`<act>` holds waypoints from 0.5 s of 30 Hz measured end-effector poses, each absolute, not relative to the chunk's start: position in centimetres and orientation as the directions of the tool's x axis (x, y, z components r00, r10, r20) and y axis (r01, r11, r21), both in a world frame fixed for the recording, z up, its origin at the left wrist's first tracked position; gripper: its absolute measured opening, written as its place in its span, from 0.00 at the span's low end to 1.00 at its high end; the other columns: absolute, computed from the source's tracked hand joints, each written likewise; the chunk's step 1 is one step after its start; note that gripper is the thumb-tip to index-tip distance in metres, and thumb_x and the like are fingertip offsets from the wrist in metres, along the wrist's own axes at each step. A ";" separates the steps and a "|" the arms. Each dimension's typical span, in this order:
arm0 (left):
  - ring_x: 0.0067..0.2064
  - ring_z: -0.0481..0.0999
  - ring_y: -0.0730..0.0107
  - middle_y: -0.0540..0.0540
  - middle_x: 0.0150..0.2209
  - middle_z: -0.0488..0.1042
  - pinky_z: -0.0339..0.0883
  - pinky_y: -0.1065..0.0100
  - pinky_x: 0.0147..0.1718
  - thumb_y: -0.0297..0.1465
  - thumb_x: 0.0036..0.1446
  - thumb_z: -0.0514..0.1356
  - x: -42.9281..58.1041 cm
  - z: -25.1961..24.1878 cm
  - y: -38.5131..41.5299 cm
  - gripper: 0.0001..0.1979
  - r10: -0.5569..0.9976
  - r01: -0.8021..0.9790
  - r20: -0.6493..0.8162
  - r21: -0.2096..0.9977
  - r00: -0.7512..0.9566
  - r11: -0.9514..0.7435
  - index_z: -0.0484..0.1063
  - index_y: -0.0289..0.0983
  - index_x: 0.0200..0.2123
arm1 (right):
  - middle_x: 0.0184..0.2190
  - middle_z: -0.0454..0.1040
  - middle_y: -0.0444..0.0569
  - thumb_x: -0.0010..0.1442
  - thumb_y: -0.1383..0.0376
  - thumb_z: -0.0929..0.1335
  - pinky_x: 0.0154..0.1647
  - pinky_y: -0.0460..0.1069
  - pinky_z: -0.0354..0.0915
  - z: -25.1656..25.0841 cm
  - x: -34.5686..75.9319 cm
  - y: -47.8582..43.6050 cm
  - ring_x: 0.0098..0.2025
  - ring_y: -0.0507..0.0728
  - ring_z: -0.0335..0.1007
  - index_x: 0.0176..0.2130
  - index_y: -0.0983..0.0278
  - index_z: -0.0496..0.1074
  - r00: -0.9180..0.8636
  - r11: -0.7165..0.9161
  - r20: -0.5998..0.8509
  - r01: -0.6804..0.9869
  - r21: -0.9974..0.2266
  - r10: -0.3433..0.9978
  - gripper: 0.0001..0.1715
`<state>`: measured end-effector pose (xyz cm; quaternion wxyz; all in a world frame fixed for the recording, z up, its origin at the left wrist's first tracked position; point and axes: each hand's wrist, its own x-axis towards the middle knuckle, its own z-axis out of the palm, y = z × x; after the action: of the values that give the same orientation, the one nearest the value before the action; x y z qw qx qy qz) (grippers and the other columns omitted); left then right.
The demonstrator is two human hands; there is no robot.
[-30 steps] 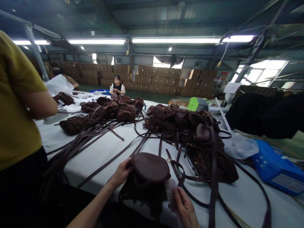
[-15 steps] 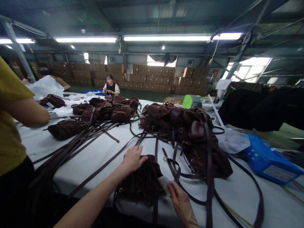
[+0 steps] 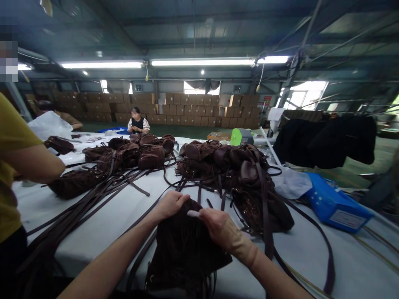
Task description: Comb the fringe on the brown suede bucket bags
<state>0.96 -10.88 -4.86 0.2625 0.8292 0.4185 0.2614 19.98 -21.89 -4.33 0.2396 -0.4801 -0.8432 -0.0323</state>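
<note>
A dark brown fringed handbag (image 3: 182, 245) rests at the table's near edge in front of me. Its upper edge is pinched by my left hand (image 3: 171, 204), thumb toward the right. Close by, my right hand (image 3: 220, 228) is closed on a small white piece (image 3: 193, 213), which lies against the top of the bag; whether it is cloth or paper I cannot tell. The fingertips of my right hand are partly hidden. Just beyond, to the right, another brown bag (image 3: 262, 214) lies on its side with its long strap (image 3: 264, 199) beside it.
Brown bags (image 3: 124, 155) are heaped at the left, more (image 3: 224, 155) at the centre. Straps trail over the white table (image 3: 90, 236). A blue box (image 3: 336, 203) stands right. A co-worker in yellow (image 3: 18, 162) is close at left; another person (image 3: 137, 122) is behind the table.
My right hand has moved up and left with the white piece, from the bag's right side to its top. The bag's upper part is now raised nearer my hands. The view has shifted slightly.
</note>
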 end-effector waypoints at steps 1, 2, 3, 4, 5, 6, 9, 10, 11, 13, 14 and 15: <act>0.21 0.57 0.74 0.54 0.16 0.57 0.47 0.70 0.23 0.46 0.60 0.48 0.9 -5.1 -10.8 0.27 0.835 0.574 0.218 0.638 0.505 -0.513 0.64 0.36 0.16 | 0.25 0.68 0.43 0.64 0.70 0.58 0.28 0.46 0.55 -5.1 19.9 -22.7 0.27 0.52 0.63 0.33 0.61 0.65 -0.447 0.540 0.381 0.821 -0.183 0.809 0.11; 0.21 0.57 0.74 0.53 0.16 0.58 0.47 0.70 0.23 0.46 0.60 0.48 0.8 -5.3 -10.7 0.26 0.839 0.595 0.224 0.616 0.496 -0.516 0.64 0.36 0.16 | 0.24 0.67 0.42 0.62 0.70 0.59 0.26 0.47 0.53 -5.9 19.7 -23.6 0.25 0.52 0.62 0.33 0.61 0.65 -0.459 0.532 0.314 0.821 -0.209 0.831 0.09; 0.21 0.58 0.74 0.53 0.16 0.59 0.47 0.69 0.23 0.46 0.61 0.48 0.8 -5.6 -10.6 0.26 0.845 0.619 0.231 0.593 0.483 -0.516 0.65 0.36 0.16 | 0.23 0.66 0.41 0.61 0.70 0.60 0.25 0.47 0.51 -6.7 19.6 -24.5 0.24 0.52 0.61 0.33 0.60 0.64 -0.455 0.510 0.245 0.819 -0.263 0.856 0.08; 0.22 0.59 0.74 0.52 0.17 0.61 0.48 0.69 0.24 0.45 0.61 0.48 0.8 -6.0 -10.6 0.26 0.851 0.641 0.238 0.572 0.468 -0.512 0.66 0.36 0.17 | 0.22 0.65 0.40 0.61 0.69 0.60 0.24 0.47 0.50 -7.3 19.4 -25.5 0.23 0.51 0.59 0.32 0.60 0.64 -0.442 0.479 0.185 0.810 -0.340 0.878 0.07; 0.22 0.61 0.73 0.51 0.17 0.64 0.48 0.69 0.25 0.44 0.62 0.48 0.9 -6.3 -10.6 0.26 0.857 0.659 0.244 0.556 0.453 -0.507 0.67 0.36 0.17 | 0.22 0.64 0.39 0.62 0.67 0.60 0.24 0.46 0.50 -7.8 19.1 -26.4 0.23 0.51 0.59 0.32 0.60 0.63 -0.419 0.438 0.143 0.789 -0.431 0.896 0.07; 0.23 0.62 0.72 0.50 0.18 0.66 0.49 0.69 0.25 0.44 0.62 0.48 1.0 -6.7 -10.6 0.25 0.862 0.671 0.248 0.546 0.443 -0.502 0.68 0.36 0.18 | 0.22 0.64 0.38 0.63 0.65 0.60 0.24 0.46 0.51 -8.1 18.8 -27.1 0.23 0.50 0.58 0.31 0.60 0.63 -0.390 0.391 0.119 0.754 -0.528 0.913 0.08; 0.25 0.67 0.69 0.47 0.21 0.69 0.52 0.68 0.28 0.43 0.62 0.48 1.4 -7.6 -10.4 0.24 0.872 0.700 0.261 0.522 0.414 -0.488 0.70 0.37 0.20 | 0.22 0.62 0.38 0.66 0.57 0.59 0.25 0.45 0.53 -8.2 18.2 -28.2 0.25 0.50 0.57 0.28 0.60 0.62 -0.294 0.254 0.098 0.556 -0.792 0.951 0.16; 0.27 0.68 0.68 0.46 0.22 0.71 0.54 0.68 0.29 0.43 0.63 0.48 1.6 -7.8 -10.4 0.24 0.878 0.710 0.268 0.516 0.397 -0.479 0.70 0.37 0.21 | 0.22 0.62 0.38 0.65 0.55 0.60 0.25 0.45 0.53 -8.1 18.2 -28.2 0.25 0.50 0.57 0.28 0.61 0.62 -0.251 0.201 0.091 0.460 -0.865 0.964 0.18; 0.30 0.70 0.66 0.45 0.24 0.72 0.56 0.67 0.32 0.42 0.63 0.48 1.7 -7.9 -10.5 0.24 0.884 0.721 0.276 0.510 0.378 -0.468 0.71 0.37 0.22 | 0.22 0.62 0.38 0.65 0.52 0.60 0.25 0.45 0.54 -8.1 18.3 -28.0 0.25 0.50 0.56 0.28 0.61 0.63 -0.204 0.150 0.080 0.354 -0.923 0.976 0.19; 0.38 0.73 0.61 0.43 0.31 0.75 0.60 0.64 0.39 0.38 0.63 0.50 1.9 -8.0 -11.0 0.18 0.874 0.716 0.335 0.505 0.352 -0.482 0.73 0.37 0.28 | 0.24 0.63 0.39 0.62 0.48 0.63 0.25 0.44 0.56 -8.0 18.7 -27.3 0.26 0.50 0.57 0.29 0.62 0.66 -0.141 0.073 0.050 0.160 -0.984 0.989 0.21; 0.44 0.72 0.60 0.42 0.36 0.75 0.61 0.63 0.44 0.34 0.62 0.51 1.9 -7.9 -11.5 0.13 0.851 0.682 0.386 0.516 0.356 -0.519 0.74 0.37 0.32 | 0.25 0.65 0.40 0.61 0.47 0.65 0.26 0.44 0.57 -8.1 19.0 -26.9 0.27 0.50 0.58 0.31 0.63 0.68 -0.135 0.045 0.032 0.089 -0.995 0.990 0.22; 0.48 0.70 0.59 0.42 0.42 0.75 0.60 0.61 0.49 0.30 0.60 0.52 1.9 -8.0 -12.2 0.10 0.818 0.614 0.437 0.544 0.375 -0.572 0.74 0.38 0.37 | 0.26 0.66 0.40 0.59 0.46 0.66 0.27 0.44 0.58 -8.3 19.3 -26.4 0.27 0.50 0.59 0.32 0.63 0.69 -0.145 0.014 0.009 0.033 -0.999 0.989 0.22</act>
<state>1.93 -12.25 -7.97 0.1470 0.8159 0.4387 0.3467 19.30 -26.43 -8.28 0.4565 -0.4679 -0.5464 0.5236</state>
